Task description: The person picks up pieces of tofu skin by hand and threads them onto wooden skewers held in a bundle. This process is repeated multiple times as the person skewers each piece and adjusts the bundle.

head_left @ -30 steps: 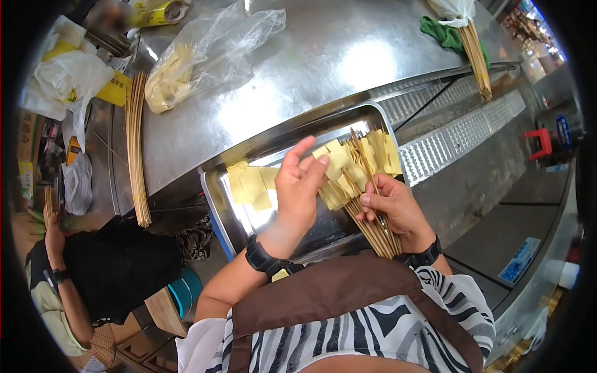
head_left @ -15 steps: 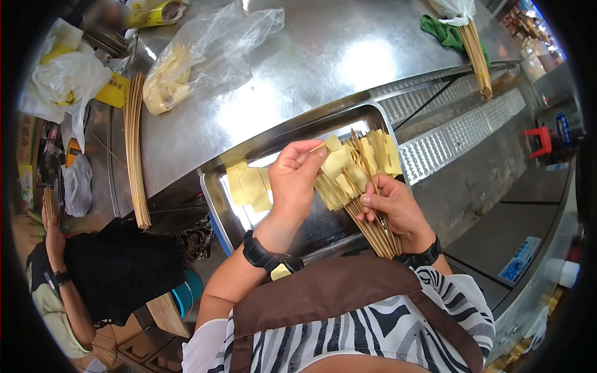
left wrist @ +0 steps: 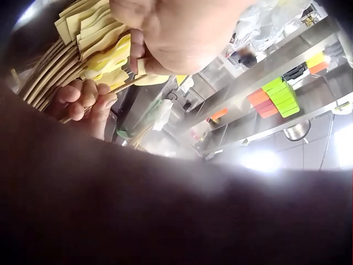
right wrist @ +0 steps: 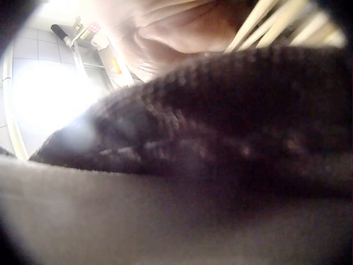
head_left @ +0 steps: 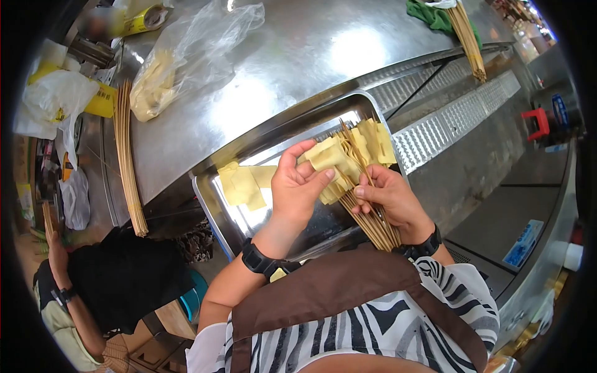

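Observation:
In the head view my left hand pinches a pale yellow sheet between thumb and fingers. My right hand holds thin wooden skewers, one of them pointing up beside the sheets. Folded yellow sheets are threaded on the skewers' upper ends, over a metal tray. More yellow sheets lie at the tray's left. In the left wrist view the left hand is above the right hand's fingertips, which grip a skewer. The right wrist view shows part of the palm and blurred skewers.
A plastic bag with yellow sheets and a long skewer bundle lie on the steel table. Another bundle rests by a green cloth. Someone's arm is at the left, near a red stool across the room.
The head view has shifted slightly. My left hand moved to the sheet's edge and its thumb now lies lower against it; the right hand keeps its hold on the skewers.

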The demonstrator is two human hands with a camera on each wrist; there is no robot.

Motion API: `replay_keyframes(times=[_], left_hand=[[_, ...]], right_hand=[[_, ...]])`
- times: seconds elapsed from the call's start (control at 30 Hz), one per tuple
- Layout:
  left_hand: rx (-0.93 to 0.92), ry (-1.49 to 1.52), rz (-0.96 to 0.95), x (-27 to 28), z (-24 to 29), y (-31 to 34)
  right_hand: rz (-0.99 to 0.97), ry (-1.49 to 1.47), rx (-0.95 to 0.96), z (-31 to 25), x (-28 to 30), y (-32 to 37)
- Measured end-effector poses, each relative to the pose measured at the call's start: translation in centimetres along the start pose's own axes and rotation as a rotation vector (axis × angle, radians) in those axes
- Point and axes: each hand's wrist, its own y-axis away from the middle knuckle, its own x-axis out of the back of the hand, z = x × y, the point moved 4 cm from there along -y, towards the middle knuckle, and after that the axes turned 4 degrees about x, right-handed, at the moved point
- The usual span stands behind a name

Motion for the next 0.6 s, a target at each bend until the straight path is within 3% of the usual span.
replay_keyframes(times=[0.6], left_hand=[[0.105,-0.076,-0.154,-1.2,-0.9,0.8]], right_hand=[[-0.001,0.024,0.032,0.5,0.3,-0.1]])
